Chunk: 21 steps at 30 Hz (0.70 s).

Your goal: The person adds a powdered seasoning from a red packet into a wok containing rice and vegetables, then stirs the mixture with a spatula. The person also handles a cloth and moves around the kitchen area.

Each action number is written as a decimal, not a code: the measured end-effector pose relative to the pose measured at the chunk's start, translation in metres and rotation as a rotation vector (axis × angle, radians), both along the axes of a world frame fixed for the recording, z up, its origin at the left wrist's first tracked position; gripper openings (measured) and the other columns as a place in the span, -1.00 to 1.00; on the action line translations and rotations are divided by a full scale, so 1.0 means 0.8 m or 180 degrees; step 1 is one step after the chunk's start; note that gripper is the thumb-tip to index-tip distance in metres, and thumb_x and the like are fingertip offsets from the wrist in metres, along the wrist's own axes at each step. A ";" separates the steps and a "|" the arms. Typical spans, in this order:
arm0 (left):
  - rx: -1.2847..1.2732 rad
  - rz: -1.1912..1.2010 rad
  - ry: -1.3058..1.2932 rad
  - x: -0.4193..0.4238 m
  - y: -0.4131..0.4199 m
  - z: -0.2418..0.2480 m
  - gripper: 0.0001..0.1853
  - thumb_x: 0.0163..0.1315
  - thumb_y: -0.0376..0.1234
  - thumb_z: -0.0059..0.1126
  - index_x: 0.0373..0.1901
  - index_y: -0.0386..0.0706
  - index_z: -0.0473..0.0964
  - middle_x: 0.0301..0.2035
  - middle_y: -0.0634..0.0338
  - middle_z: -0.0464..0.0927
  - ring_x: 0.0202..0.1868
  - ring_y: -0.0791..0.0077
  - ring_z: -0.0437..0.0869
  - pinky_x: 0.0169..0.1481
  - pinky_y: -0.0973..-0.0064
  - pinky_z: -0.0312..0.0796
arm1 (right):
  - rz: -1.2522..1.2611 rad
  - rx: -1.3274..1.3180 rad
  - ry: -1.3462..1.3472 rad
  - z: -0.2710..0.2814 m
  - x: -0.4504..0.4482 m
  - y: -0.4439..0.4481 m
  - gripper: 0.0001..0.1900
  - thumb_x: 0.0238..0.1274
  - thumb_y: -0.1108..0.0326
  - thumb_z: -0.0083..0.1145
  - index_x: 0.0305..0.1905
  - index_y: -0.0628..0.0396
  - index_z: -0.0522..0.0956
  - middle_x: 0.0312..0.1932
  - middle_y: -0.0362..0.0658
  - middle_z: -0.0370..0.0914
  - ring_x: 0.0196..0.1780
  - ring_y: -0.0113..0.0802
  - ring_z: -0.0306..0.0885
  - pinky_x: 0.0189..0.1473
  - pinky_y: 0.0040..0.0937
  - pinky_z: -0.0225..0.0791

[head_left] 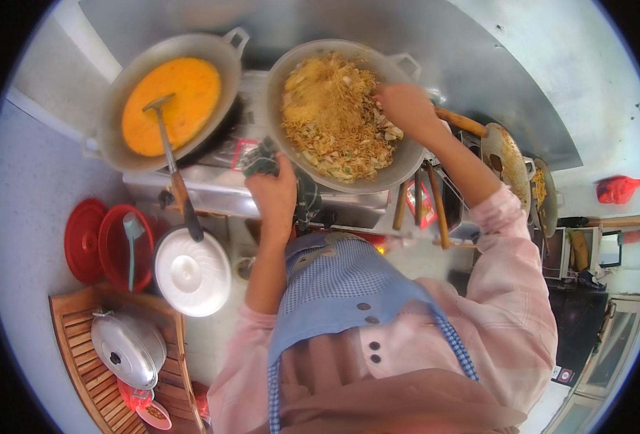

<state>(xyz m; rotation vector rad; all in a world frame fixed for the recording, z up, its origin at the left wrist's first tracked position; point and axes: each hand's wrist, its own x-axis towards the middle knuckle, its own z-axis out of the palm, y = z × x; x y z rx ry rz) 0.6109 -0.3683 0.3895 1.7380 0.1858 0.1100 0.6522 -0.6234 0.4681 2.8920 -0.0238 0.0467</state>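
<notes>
My left hand (pixel 276 187) grips a dark green plaid cloth (pixel 306 198) against the near left rim of a metal wok (pixel 341 182). Fried noodles with chopped cabbage (pixel 336 119) fill this wok, partly blurred. My right hand (pixel 404 108) is over the wok's right side, fingers curled and blurred; whether it holds something cannot be told. A wooden handle (pixel 463 121) runs out to the right from behind that wrist. In a second wok (pixel 108 119) at left is orange liquid (pixel 189 81), with a wooden-handled ladle (pixel 168 141) lying across the near rim.
Both woks stand on a metal stove (pixel 341 209); several wooden handles (pixel 436 200) jut from its front. Lower left are a red bucket (pixel 146 244), a white lid (pixel 206 287) and a lidded pot (pixel 127 347) on a wooden bench (pixel 70 339). More pans (pixel 507 157) stand right.
</notes>
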 end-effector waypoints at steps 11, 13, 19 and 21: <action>0.0141 -0.0034 0.0000 -0.001 0.001 0.002 -0.71 0.15 -0.30 0.12 -0.37 -0.44 0.55 -0.43 -0.08 0.63 -0.35 0.18 0.66 -0.19 0.28 0.40 | 0.0404 -0.1135 0.0965 0.029 0.015 0.113 -0.84 0.02 0.35 0.07 -0.38 0.06 0.66 -0.46 -0.08 0.62 -0.35 -0.16 0.63 -0.36 -0.29 0.46; 0.0217 -0.0045 0.0067 -0.001 0.002 0.001 -0.71 0.15 -0.29 0.13 -0.39 -0.43 0.55 -0.46 -0.08 0.62 -0.38 0.18 0.65 -0.22 0.28 0.41 | 0.0097 -0.0868 0.0865 0.015 0.037 0.108 -0.82 0.02 0.35 0.09 -0.29 0.09 0.66 -0.41 -0.06 0.63 -0.30 -0.19 0.64 -0.35 -0.24 0.46; 0.0120 -0.0030 0.0059 0.005 0.003 -0.003 -0.67 0.15 -0.25 0.13 -0.45 -0.43 0.56 -0.52 -0.09 0.61 -0.43 0.14 0.65 -0.25 0.26 0.41 | -0.0172 -0.0719 0.2047 0.012 0.045 0.035 -0.75 0.01 0.31 0.09 -0.21 0.11 0.64 -0.26 -0.04 0.63 -0.15 -0.19 0.61 -0.25 -0.19 0.44; 0.0115 -0.0095 0.0143 0.005 0.003 -0.004 -0.67 0.15 -0.25 0.14 -0.46 -0.43 0.56 -0.53 -0.09 0.61 -0.42 0.12 0.65 -0.24 0.25 0.41 | -0.0223 -0.0849 0.1884 0.004 0.034 0.027 -0.76 0.05 0.28 0.05 -0.23 0.13 0.64 -0.24 -0.02 0.62 -0.13 -0.16 0.60 -0.21 -0.19 0.43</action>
